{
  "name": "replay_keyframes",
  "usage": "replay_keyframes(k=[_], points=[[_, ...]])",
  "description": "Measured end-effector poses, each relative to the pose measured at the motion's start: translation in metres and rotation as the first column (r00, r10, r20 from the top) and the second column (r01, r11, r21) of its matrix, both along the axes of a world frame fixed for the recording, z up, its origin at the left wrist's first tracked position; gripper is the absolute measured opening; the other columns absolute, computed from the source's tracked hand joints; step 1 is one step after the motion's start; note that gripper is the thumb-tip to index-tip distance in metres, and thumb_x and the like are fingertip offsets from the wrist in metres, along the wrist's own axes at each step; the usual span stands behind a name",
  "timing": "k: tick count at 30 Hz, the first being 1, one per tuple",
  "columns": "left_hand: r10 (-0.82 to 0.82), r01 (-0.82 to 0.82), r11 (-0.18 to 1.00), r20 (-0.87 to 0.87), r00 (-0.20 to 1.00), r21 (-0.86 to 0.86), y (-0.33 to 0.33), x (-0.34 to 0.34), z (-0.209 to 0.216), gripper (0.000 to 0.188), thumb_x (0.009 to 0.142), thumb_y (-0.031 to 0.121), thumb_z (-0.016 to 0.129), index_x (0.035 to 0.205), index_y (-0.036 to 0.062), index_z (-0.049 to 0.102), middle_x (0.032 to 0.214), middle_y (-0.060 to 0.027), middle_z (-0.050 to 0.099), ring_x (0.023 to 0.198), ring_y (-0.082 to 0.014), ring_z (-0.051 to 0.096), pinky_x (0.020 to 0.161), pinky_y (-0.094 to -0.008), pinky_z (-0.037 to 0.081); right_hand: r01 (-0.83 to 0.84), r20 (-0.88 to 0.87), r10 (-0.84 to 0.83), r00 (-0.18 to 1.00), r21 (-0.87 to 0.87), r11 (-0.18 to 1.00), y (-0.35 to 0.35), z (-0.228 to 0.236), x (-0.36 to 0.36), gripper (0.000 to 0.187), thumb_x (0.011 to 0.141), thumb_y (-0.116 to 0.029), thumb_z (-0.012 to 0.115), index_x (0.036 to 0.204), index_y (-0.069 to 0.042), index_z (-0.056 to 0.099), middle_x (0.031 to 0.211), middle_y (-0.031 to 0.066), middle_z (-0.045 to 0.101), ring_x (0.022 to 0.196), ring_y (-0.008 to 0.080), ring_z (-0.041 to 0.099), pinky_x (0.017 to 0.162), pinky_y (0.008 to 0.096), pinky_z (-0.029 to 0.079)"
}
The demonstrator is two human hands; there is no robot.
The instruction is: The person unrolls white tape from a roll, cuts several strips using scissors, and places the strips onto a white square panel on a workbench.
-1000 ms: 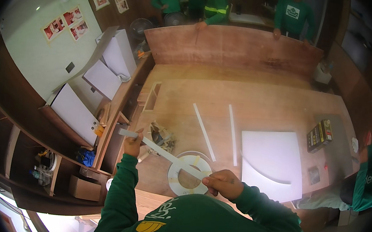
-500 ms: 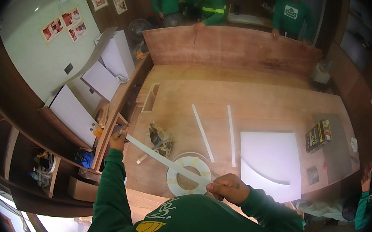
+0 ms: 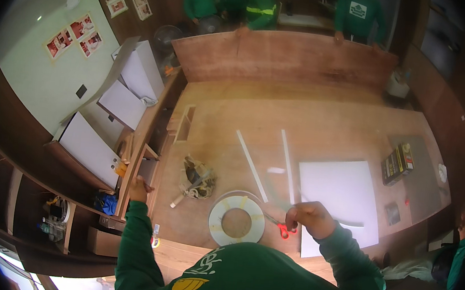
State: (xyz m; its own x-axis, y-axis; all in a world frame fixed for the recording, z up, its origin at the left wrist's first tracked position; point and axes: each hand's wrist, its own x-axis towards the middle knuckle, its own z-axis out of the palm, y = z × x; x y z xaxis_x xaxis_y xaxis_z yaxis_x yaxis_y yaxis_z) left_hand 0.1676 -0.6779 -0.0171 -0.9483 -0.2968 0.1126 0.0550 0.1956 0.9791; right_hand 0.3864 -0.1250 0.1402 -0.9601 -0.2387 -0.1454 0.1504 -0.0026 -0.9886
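Note:
My left hand (image 3: 139, 190) is over the table's left edge, its thumb and finger apart with nothing visible between them. My right hand (image 3: 315, 219) is curled closed above the near corner of a white sheet (image 3: 337, 194); what it holds, if anything, I cannot make out. Just beside its fingers are scissors (image 3: 284, 231) with red handles. A pale blur shows left of this hand. Between my hands lies a white ring-shaped roll (image 3: 216, 220) with yellowish tape across it. Two narrow white strips (image 3: 252, 165) lie beyond, with a small white piece (image 3: 276, 170) between them.
A cloth tool pouch (image 3: 198, 178) lies left of the roll. A dark box (image 3: 397, 164) stands at the right. Several people in green stand at the far side, behind an upright wooden panel (image 3: 285, 58). Shelving (image 3: 75, 208) runs along my left.
The white strip stretched between my hands is no longer visible. My right hand has moved up and right, uncovering the scissors; my left hand has dropped slightly. A small white piece now shows between the strips.

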Motion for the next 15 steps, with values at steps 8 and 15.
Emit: replay_keyframes(k=[8, 15], points=[[0.162, -0.036, 0.965, 0.482, 0.861, -0.259, -0.020, 0.101, -0.091, 0.041, 0.089, 0.043, 0.064, 0.082, 0.0034, 0.055, 0.062, -0.0091, 0.057, 0.056, -0.0223, 0.064, 0.049, -0.0357, 0.050, 0.326, -0.282, -0.316, 0.906, -0.014, 0.945, 0.004, -0.074, -0.076, 0.020, 0.094, -0.017, 0.058, 0.090, 0.002, 0.064, 0.078, 0.0051, 0.061, 0.068, 0.0109, 0.057, 0.061, 0.0257, 0.047], [0.064, 0.778, -0.050, 0.776, 0.628, -0.626, -0.080, 0.249, -0.177, 0.058, 0.070, 0.036, 0.081, 0.111, 0.0054, 0.053, 0.082, -0.0110, 0.066, 0.073, -0.0263, 0.066, 0.062, -0.0393, 0.052, 0.543, -0.589, -0.340, 0.733, 0.205, 0.815, -0.004, -0.137, -0.178, 0.022, 0.093, -0.020, 0.060, 0.097, 0.000, 0.065, 0.082, 0.0131, 0.060, 0.075, 0.0250, 0.059, 0.070, 0.0320, 0.048]])
